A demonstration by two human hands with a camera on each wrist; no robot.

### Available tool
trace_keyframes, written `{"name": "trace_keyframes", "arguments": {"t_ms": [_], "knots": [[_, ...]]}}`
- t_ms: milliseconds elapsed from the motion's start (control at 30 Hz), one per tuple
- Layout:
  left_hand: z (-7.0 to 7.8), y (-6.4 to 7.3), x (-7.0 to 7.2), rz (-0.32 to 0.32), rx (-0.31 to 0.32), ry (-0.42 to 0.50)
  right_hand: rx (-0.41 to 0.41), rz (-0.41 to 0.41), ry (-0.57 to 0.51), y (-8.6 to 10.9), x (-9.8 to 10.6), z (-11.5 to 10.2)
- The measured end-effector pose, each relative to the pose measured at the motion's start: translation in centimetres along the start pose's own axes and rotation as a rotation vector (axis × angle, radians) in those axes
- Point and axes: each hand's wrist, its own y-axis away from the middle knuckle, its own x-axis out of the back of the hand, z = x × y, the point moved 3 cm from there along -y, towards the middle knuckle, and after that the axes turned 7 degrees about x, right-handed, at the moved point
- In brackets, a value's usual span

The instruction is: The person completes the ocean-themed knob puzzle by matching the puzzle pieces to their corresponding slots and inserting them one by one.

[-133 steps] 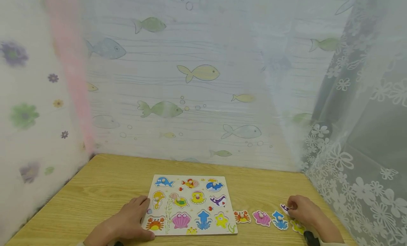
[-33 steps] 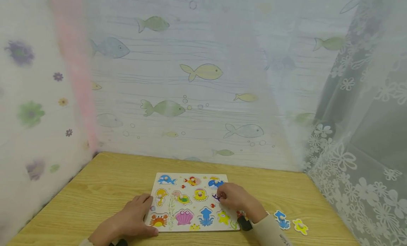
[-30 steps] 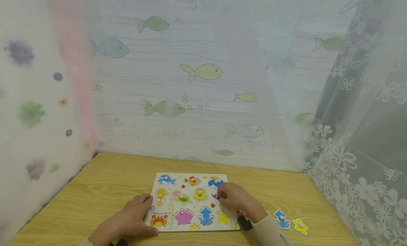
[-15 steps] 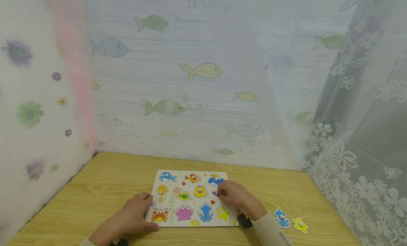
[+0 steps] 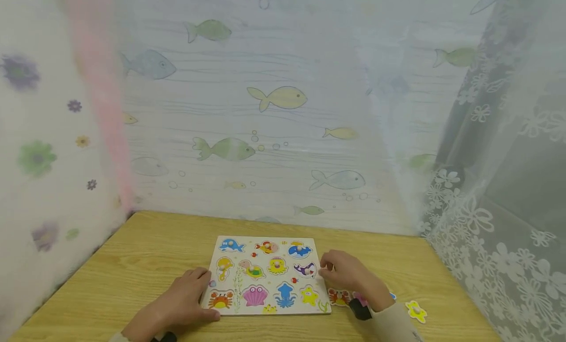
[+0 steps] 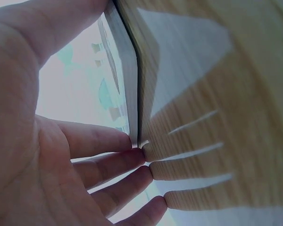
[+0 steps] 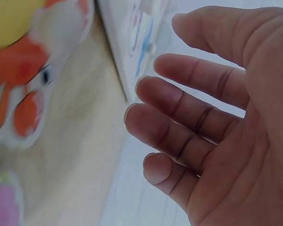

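A wooden peg puzzle board with sea animals lies on the table. My left hand rests at its lower left corner, straight fingertips touching the edge in the left wrist view. The purple whale piece sits in its slot at the board's right side. Just right of it, my right hand is raised with loosely bent fingers and holds nothing. Beneath that arm lie the crab piece and the partly hidden pink shell piece. Only a blue tip of the squid piece shows.
A yellow starfish piece lies on the wooden table to the right of the forearm. Bottom-row slots on the board show printed pictures without knobs. Fish-patterned curtain hangs behind; lace hangs at the right.
The right hand carried the purple whale piece from the table's right to the board, let go of it in its slot and drew back right. The left hand stayed at the board's corner.
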Motion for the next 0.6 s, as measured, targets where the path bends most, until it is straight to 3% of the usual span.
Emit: {"name": "trace_keyframes", "arguments": {"t_ms": [600], "knots": [[0.1,0.1,-0.1,0.015,0.004,-0.006,-0.047,-0.064,-0.026,3.8,0.3,1.0]]}}
